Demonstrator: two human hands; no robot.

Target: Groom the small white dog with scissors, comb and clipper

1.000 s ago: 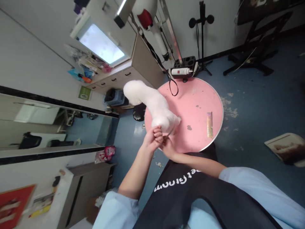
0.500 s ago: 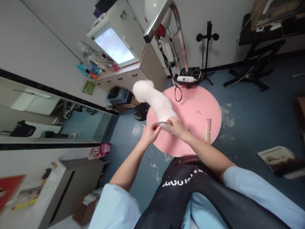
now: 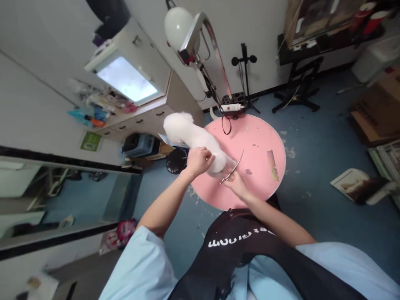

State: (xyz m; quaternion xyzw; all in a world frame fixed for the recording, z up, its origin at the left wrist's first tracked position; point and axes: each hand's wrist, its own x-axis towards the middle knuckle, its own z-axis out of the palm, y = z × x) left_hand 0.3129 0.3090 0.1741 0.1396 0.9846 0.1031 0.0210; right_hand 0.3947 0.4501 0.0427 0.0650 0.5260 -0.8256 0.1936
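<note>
A small white dog (image 3: 203, 139) stands on a round pink grooming table (image 3: 256, 137), its head towards the far left. My left hand (image 3: 200, 160) rests on the dog's hindquarters with its fingers curled in against the coat. Below and to the right, my right hand (image 3: 236, 183) holds a pair of curved scissors (image 3: 236, 163) by the handles. The blades point up and away to the right, close to the dog's rear end. On the table's right side lies a flat, multicoloured comb-like strip (image 3: 272, 165).
A metal grooming arm (image 3: 215, 46) with a black loop (image 3: 226, 125) rises behind the table. A white bottle (image 3: 231, 107) lies on the black holder (image 3: 233, 98). Tufts of grey hair (image 3: 248, 171) dot the tabletop. A black bag (image 3: 176, 161) sits left of the table.
Both hands were together on the scissors behind the dog. My left hand has moved onto the dog, while my right hand has turned the scissors to point up and right.
</note>
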